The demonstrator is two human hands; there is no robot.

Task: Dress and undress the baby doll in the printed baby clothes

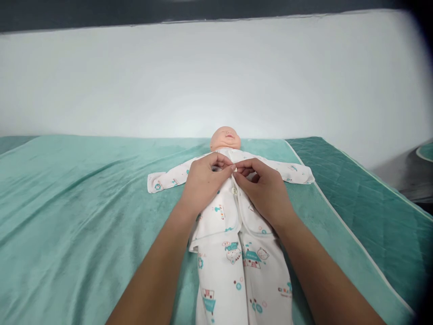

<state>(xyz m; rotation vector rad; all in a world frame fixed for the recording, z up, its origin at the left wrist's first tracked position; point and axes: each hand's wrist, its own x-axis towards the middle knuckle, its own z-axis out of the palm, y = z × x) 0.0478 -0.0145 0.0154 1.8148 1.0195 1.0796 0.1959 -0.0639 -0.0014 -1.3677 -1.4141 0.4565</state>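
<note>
A baby doll [225, 138] lies on its back on a teal blanket [84, 203], head away from me. It wears a white printed shirt [221, 212] and matching white trousers [243, 280]. My left hand [203, 180] and my right hand [265, 189] meet at the doll's chest. Both pinch the shirt's front edges near the collar, fingertips touching. A white button [234, 191] shows just below the fingers. The sleeves lie spread out to either side.
The blanket covers a bed with a darker quilted teal pad [365, 198] on the right. A white wall [216, 76] rises behind the bed. The bed's right edge drops off to a dark floor [416, 180].
</note>
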